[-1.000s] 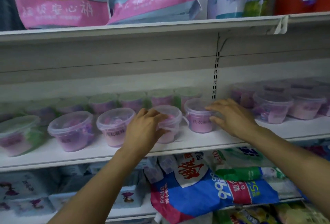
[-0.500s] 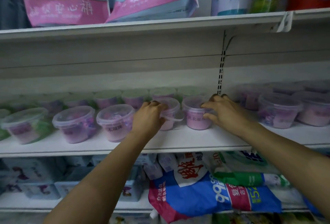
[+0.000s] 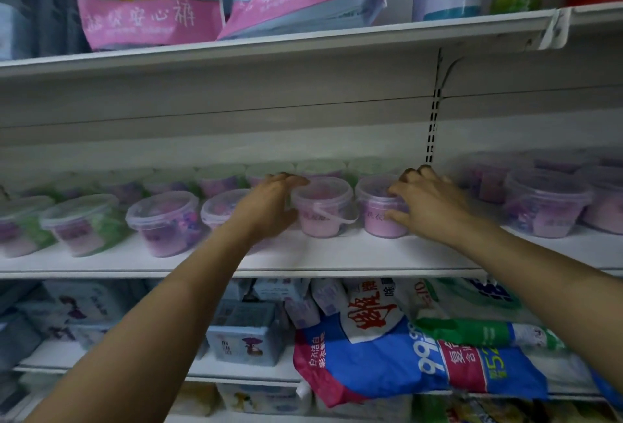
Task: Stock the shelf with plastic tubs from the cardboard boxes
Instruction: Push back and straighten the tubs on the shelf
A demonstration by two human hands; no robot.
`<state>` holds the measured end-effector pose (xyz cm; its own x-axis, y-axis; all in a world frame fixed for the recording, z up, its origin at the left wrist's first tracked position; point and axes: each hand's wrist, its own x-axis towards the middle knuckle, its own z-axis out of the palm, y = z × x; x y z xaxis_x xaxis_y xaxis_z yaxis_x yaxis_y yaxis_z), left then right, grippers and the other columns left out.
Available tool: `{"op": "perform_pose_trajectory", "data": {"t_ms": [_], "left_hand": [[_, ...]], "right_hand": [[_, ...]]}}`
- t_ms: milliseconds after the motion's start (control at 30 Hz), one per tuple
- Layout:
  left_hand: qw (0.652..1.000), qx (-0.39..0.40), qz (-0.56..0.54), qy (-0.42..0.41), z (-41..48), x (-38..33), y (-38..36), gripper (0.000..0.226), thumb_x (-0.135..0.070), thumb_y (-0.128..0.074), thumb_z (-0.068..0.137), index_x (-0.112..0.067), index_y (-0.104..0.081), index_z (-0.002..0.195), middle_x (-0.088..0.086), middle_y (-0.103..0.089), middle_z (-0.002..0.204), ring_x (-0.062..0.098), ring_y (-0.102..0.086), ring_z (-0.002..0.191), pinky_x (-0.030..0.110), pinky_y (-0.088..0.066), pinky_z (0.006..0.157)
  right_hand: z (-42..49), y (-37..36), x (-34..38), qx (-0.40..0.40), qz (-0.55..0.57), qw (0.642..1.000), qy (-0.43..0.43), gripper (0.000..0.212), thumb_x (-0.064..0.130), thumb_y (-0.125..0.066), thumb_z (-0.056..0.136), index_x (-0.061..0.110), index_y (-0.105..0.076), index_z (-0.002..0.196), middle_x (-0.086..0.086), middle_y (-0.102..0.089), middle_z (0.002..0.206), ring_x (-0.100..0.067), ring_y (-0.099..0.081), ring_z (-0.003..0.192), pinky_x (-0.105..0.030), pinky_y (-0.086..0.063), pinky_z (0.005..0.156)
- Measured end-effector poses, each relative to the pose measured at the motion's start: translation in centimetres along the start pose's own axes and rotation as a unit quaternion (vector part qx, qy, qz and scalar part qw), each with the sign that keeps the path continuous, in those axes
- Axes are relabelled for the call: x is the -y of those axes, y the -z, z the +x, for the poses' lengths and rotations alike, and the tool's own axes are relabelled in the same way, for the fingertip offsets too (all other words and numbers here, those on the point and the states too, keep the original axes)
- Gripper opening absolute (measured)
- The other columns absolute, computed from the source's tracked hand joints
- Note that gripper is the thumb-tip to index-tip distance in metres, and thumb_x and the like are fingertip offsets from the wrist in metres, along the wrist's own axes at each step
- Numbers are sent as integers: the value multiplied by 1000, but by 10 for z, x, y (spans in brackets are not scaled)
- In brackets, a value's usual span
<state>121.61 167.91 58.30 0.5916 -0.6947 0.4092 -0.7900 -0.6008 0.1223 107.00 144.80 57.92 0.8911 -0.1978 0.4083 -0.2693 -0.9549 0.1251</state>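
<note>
Two clear plastic tubs with pink contents stand side by side on the white middle shelf (image 3: pixel 337 257). My left hand (image 3: pixel 269 207) grips the left side of the tub with the loose handle (image 3: pixel 323 217), fingers curled over its rim. My right hand (image 3: pixel 428 203) holds the neighbouring tub (image 3: pixel 376 222), fingers on its lid and thumb against its front. Both tubs rest on the shelf, in line with the front row of tubs (image 3: pixel 165 220). No cardboard box is in view.
A back row of tubs (image 3: pixel 219 180) lines the rear of the shelf. More tubs (image 3: pixel 546 203) stand to the right of the slotted upright (image 3: pixel 433 126). Pink packs (image 3: pixel 148 1) sit on the shelf above; a blue bag (image 3: pixel 404 365) lies below.
Both hands have slid their tubs further back on the shelf. The view has tilted upward a little.
</note>
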Motion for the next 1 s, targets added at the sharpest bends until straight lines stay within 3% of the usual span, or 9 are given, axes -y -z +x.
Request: {"op": "perform_pose_trajectory", "data": {"t_ms": [100,367,567,733,867,1000], "left_hand": [[999,-27,28,5,-22,23,13,54,-22,-69,79,-23,-56,131,8,-60,128,31,-53,117,39,-43,97],[995,23,90,39,-63,89,37,67,-48,-71,77,-31,-47,137,0,-53,137,24,-44,125,39,-40,99],[999,16,47,-11,-63,110,34,51,-36,-72,81,-28,-57,129,-2,-59,131,22,-50,118,34,-42,95],[999,-10,38,-34,-50,115,24,46,-34,-70,83,-27,-60,127,-4,-61,128,22,-50,117,34,-44,91],[998,-27,40,-50,-31,114,12,44,-35,-67,84,-29,-60,127,-2,-63,127,26,-50,112,33,-43,87],[997,-29,25,-65,-15,110,4,45,-34,-67,83,-28,-60,126,2,-64,123,27,-52,111,38,-51,84]], "right_hand": [[0,-4,18,-20,33,999,15,51,48,-51,89,27,-45,135,-3,-48,133,-24,-40,121,-39,-35,94],[22,-4,86,-6,106,991,79,51,41,-54,91,28,-44,139,2,-46,137,-18,-36,127,-34,-29,101],[43,-9,117,-9,56,997,46,45,45,-54,90,27,-53,132,-3,-56,128,-25,-45,119,-35,-36,96],[43,-13,122,-16,109,994,12,32,34,-60,89,27,-64,120,-5,-62,117,-25,-48,109,-34,-42,82],[44,-12,123,-15,118,993,1,27,31,-62,88,27,-67,114,-5,-64,112,-26,-50,105,-39,-47,82],[45,-16,122,-23,133,991,2,24,31,-63,86,29,-68,110,-2,-66,107,-26,-53,96,-41,-47,82]]}}
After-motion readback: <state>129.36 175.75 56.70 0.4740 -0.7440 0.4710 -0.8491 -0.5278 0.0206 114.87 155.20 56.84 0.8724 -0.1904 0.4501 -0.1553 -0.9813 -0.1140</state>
